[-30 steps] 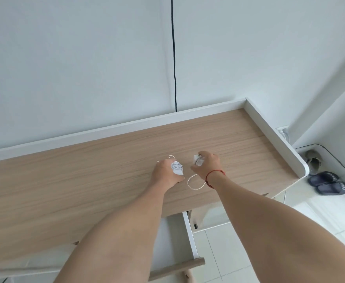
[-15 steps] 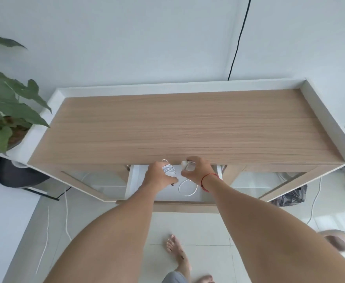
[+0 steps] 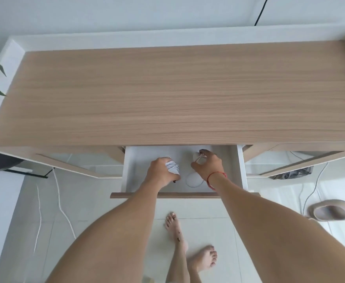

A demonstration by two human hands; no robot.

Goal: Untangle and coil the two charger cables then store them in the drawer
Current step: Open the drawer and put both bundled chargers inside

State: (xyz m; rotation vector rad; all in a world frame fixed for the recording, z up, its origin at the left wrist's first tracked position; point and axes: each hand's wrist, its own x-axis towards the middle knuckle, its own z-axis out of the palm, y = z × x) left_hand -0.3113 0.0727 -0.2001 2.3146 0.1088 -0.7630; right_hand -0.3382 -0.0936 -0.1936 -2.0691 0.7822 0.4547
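Left hand (image 3: 161,170) is curled round a tightly wound white cable bundle (image 3: 172,167), with ribbed strands showing past the knuckles. There's a small dark bit at the palm edge, can't tell what it is. Right hand (image 3: 208,164) pinches the second white cable (image 3: 197,159) in its fingertips. A thin round loop drops below the hand, and I can't tell if it touches down. Red string bracelet (image 3: 215,176) on the right wrist. Both hands and both cables are inside the open drawer (image 3: 130,170), a smooth white box with a wood-grain front strip. Above it is the desktop (image 3: 177,94): matte light wood, straight grain, raised white rim. Glossy pale floor tiles (image 3: 98,201) below, tan moulded slipper (image 3: 333,210) at right.
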